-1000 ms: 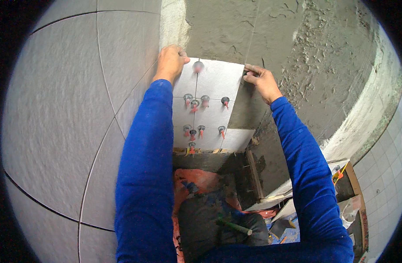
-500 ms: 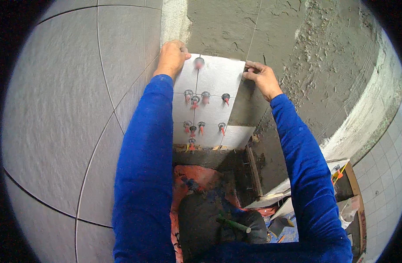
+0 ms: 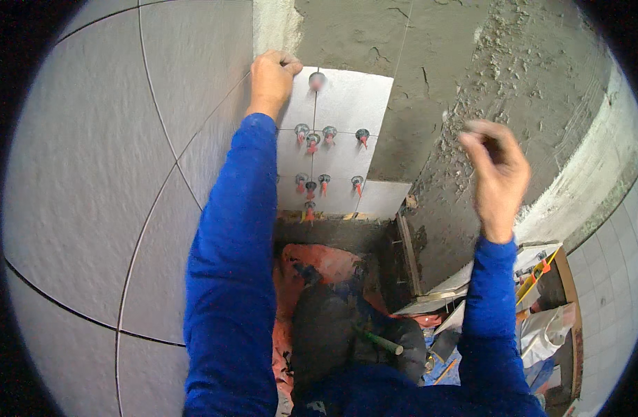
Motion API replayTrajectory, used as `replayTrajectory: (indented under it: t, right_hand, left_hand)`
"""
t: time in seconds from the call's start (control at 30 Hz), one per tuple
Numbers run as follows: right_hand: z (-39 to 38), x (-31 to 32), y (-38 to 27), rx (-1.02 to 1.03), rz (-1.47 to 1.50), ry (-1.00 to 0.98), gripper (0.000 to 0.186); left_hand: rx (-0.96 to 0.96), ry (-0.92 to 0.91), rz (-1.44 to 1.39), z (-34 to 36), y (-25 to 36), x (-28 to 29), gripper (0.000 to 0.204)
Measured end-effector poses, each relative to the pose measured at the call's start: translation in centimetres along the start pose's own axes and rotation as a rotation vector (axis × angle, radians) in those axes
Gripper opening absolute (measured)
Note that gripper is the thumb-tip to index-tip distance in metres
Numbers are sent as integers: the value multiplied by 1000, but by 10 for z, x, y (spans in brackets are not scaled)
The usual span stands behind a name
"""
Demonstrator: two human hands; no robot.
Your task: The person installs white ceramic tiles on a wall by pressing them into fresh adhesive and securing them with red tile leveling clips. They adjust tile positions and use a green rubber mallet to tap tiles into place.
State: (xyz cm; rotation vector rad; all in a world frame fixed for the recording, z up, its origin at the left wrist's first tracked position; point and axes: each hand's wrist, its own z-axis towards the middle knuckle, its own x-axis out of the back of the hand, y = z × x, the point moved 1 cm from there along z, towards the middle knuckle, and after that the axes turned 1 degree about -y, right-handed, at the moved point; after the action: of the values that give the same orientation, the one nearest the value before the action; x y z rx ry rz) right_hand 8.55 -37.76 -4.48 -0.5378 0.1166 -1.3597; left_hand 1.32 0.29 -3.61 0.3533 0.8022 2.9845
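Note:
My left hand point(image 3: 272, 80) is closed at the upper left corner of a light grey wall tile point(image 3: 356, 90), thumb along its top edge. That tile is the top one of several set in rows low on the wall. Round grey levelling clips with red tips, such as one clip point(image 3: 362, 135), sit over the joints. My right hand point(image 3: 498, 170) hovers to the right of the tiles, in front of the rough mortar, apart from them. Its thumb and fingertips are pinched together; whatever they may hold is too small to make out.
Large grey tiles point(image 3: 90, 174) cover the wall at left. Grey mortar point(image 3: 437, 69) coats the wall ahead, with a thin line hanging down it. Below are my knees, a green-handled tool point(image 3: 383, 342) and red sheeting point(image 3: 322, 260). A white bag point(image 3: 547, 332) lies at lower right.
My right hand has left the tile's right edge and moved right and down the view. My left hand stays at the tile's corner. The view has shifted slightly.

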Motion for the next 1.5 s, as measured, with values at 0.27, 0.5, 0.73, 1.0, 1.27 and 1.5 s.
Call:
replayTrajectory:
  t: [0.27, 0.5, 0.73, 1.0, 1.27, 1.5]
  right_hand:
    - [22, 85, -17, 192, -451, 251, 14]
    - [36, 111, 13, 447, -731, 137, 10]
    - [34, 108, 22, 488, -953, 196, 7]
    - [38, 109, 21, 558, -1154, 161, 13]
    - [40, 112, 24, 516, -947, 149, 12]
    - [40, 101, 13, 595, -983, 139, 15]
  left_hand:
    - [232, 243, -371, -257, 17, -52, 21]
    - [825, -586, -406, -515, -69, -62, 36]
    - [1487, -578, -874, -550, -133, -61, 37]
    - [635, -847, -29, -552, -150, -73, 36]
    - [804, -595, 19, -461, -92, -39, 32]
    - [349, 441, -448, -152, 15, -58, 63]
